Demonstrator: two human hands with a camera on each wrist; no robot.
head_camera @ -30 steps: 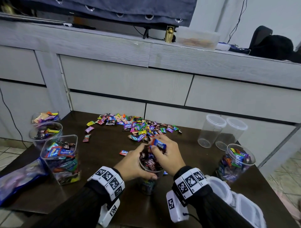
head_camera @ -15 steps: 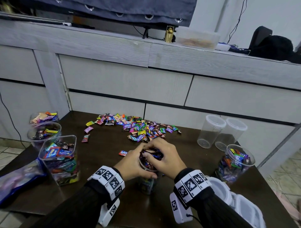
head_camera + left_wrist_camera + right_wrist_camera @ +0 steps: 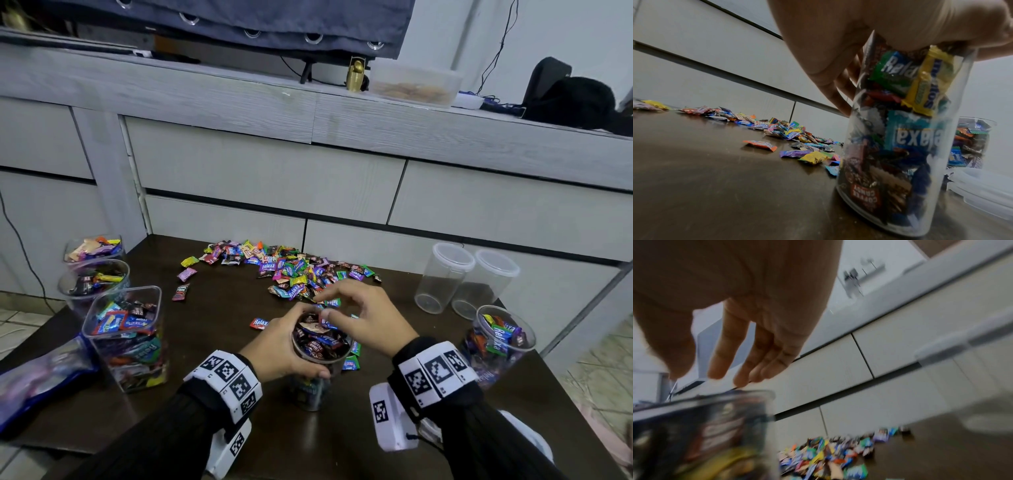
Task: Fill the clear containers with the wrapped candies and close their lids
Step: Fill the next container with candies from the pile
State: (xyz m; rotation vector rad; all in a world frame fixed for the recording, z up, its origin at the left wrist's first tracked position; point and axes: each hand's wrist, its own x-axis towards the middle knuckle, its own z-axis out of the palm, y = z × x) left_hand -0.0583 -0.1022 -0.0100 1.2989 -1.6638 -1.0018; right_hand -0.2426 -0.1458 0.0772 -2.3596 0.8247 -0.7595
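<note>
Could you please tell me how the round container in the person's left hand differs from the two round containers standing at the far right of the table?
The held container is packed with wrapped candies up to its rim; the two far containers look empty. The held container has no lid on, while the far pair wear their lids. The left hand grips the held one near its rim; nothing touches the far pair. All three are clear, round and upright on the table.

Multicoloured wrapped candies — dark brown table, black-and-white checkered wristbands.

Clear, smooth plastic jar, glossy foil-like candy wrappers, dark table perhaps polished wood
</note>
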